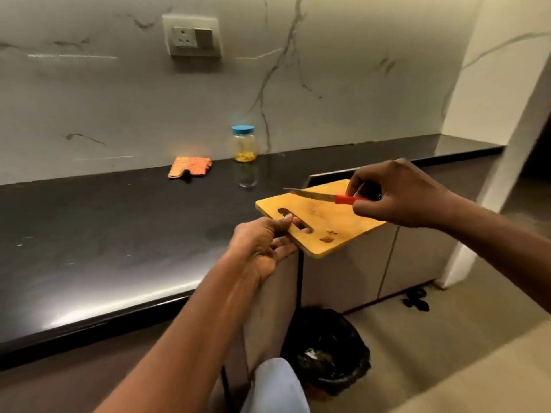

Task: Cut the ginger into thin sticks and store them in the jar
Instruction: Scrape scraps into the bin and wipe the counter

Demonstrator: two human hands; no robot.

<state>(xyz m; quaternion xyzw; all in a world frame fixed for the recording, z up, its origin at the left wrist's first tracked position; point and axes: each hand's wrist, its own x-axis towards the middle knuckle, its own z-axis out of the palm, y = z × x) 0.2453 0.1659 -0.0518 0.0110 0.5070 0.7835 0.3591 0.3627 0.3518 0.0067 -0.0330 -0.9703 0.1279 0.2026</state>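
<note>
Board (328, 225): flat wood, handle slot gripped by left hand (262, 242), above black bin (328, 350).
Knife (320, 195): red handle pinched by right hand (399, 193), blade pointing left.
Jar (244, 143): clear, blue-lidded, upright on dark counter (104, 234), ginger sticks (245, 157) inside.

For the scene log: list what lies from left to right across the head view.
From the left: orange cloth → jar → cutting board → right hand, which holds the knife. The left hand, gripping the board's slot, overlaps jar and board sideways, so it is left out.
</note>
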